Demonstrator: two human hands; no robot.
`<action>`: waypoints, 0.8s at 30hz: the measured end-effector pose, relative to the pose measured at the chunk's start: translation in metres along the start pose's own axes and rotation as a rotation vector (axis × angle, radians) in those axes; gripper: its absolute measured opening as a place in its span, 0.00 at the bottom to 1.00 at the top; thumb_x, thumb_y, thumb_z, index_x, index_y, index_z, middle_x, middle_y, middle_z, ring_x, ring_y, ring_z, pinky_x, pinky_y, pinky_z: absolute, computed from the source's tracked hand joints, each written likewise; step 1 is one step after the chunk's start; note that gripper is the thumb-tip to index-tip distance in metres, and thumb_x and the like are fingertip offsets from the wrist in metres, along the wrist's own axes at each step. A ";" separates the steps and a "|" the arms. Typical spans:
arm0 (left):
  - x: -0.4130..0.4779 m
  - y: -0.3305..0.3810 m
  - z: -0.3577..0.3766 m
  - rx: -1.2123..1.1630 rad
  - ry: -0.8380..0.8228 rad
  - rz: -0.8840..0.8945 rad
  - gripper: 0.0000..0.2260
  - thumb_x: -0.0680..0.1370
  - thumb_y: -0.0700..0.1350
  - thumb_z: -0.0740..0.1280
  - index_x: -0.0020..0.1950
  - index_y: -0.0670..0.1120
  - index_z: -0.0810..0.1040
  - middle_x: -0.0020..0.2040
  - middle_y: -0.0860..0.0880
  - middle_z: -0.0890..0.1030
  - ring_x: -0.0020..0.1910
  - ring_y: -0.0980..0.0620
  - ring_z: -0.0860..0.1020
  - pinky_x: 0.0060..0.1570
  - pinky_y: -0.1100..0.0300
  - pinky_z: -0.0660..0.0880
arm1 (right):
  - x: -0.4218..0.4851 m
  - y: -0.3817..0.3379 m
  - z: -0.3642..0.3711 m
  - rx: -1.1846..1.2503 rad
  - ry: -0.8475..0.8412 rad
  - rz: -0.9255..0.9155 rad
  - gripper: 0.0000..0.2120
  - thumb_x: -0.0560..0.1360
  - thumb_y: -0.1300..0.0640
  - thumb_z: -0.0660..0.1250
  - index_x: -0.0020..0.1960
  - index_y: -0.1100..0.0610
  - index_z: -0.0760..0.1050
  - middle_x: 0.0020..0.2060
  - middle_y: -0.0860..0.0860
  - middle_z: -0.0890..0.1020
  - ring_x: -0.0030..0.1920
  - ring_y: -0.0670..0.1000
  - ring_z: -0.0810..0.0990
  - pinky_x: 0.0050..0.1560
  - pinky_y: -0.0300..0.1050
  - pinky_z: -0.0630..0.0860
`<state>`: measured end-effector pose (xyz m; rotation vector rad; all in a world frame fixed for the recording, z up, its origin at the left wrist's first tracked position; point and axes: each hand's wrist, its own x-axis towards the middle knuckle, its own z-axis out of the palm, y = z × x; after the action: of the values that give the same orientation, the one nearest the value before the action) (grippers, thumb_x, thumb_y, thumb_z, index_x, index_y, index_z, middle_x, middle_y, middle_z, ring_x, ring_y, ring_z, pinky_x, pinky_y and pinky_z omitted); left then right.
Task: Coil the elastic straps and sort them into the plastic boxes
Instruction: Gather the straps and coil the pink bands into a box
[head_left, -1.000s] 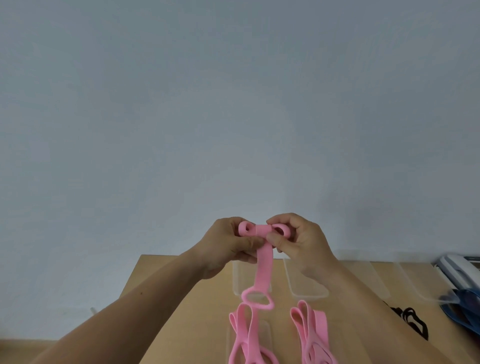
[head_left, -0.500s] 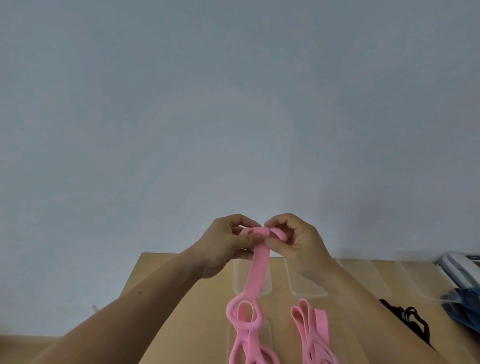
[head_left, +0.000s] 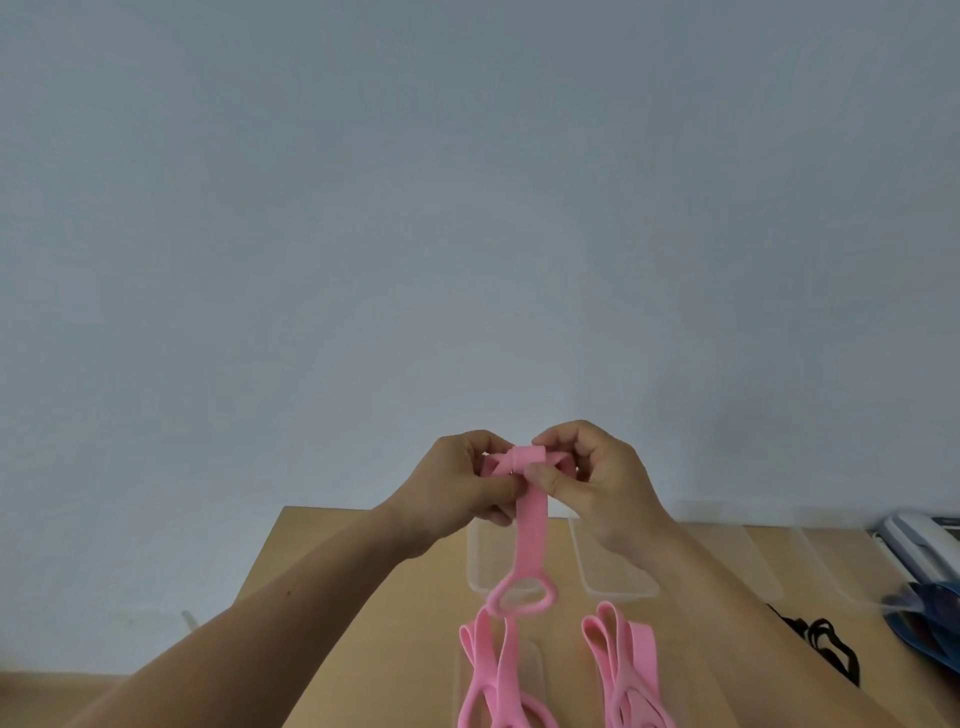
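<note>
Plain grey-blue wall (head_left: 467, 208) behind, wood counter (head_left: 405, 654) below. L hand (head_left: 457, 488) + R hand (head_left: 602, 483) both pinch pink strap (head_left: 531, 525) held up above counter, top end partly coiled btwn fingers (tail w/ loop hangs free). Clear boxes (head_left: 618, 579) sit beyond it; more pink straps (head_left: 628, 670) lie nearer.

Free over bare tabletop (head_left: 410, 649) at left; centre blocked by pink strap (head_left: 531, 525) dangling above clear plastic boxes (head_left: 618, 590) and loose pink straps (head_left: 631, 660); black straps (head_left: 826, 644) right.
</note>
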<state>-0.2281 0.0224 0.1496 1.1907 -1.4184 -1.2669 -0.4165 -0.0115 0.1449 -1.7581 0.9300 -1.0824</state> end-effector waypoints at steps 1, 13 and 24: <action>-0.001 0.001 -0.001 -0.023 -0.014 -0.014 0.11 0.74 0.36 0.71 0.55 0.37 0.77 0.45 0.38 0.85 0.44 0.41 0.85 0.48 0.47 0.82 | -0.001 0.000 0.000 -0.009 -0.008 -0.002 0.09 0.72 0.58 0.76 0.47 0.46 0.80 0.41 0.49 0.83 0.41 0.56 0.78 0.46 0.54 0.78; -0.003 0.006 0.000 -0.244 -0.031 -0.086 0.09 0.74 0.35 0.73 0.53 0.38 0.79 0.47 0.34 0.84 0.43 0.39 0.84 0.41 0.53 0.81 | -0.004 0.001 -0.004 0.075 -0.112 0.061 0.16 0.64 0.59 0.76 0.48 0.46 0.78 0.40 0.45 0.81 0.39 0.48 0.79 0.45 0.50 0.80; -0.004 -0.001 0.001 -0.100 0.020 -0.010 0.17 0.71 0.33 0.76 0.56 0.41 0.76 0.50 0.33 0.80 0.47 0.36 0.83 0.46 0.50 0.81 | -0.004 0.002 -0.005 0.165 -0.116 0.159 0.07 0.71 0.52 0.76 0.44 0.55 0.83 0.35 0.55 0.83 0.32 0.52 0.79 0.36 0.44 0.77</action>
<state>-0.2284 0.0266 0.1487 1.1409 -1.3204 -1.3143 -0.4225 -0.0103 0.1429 -1.5665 0.8680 -0.9183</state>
